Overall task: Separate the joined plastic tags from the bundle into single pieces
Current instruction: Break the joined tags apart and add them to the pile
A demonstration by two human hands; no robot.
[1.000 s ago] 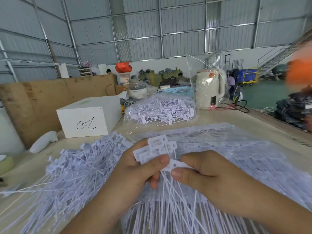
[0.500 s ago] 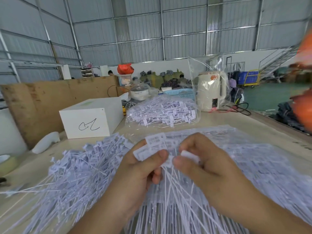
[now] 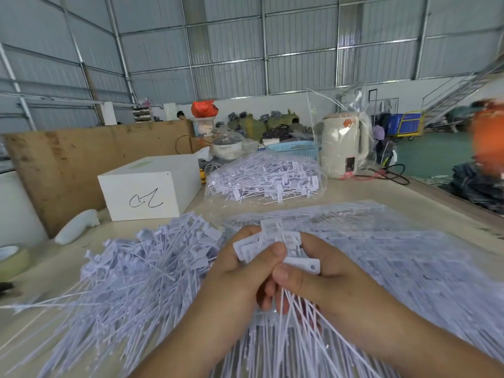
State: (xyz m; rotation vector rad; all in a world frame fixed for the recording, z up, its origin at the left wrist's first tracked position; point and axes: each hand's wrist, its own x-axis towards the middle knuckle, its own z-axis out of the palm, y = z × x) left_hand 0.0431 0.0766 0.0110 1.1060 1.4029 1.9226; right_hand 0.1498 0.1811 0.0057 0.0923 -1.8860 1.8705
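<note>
While the left hand (image 3: pixel 240 271) grips a bundle of joined tags (image 3: pixel 261 241) by their heads, the right hand (image 3: pixel 324 279) pinches one tag (image 3: pixel 302 264) beside it. Left lies a loose pile (image 3: pixel 131 274) on the tabletop (image 3: pixel 425 203); farther back, a bagged batch (image 3: pixel 264 181) and white box (image 3: pixel 150 189).

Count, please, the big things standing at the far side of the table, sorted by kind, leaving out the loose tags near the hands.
White box with a scribble: 1
Clear bag of tags: 1
Cream kettle in plastic wrap: 1
Blue basket: 1
Pot with glass lid: 1
Total: 5
</note>
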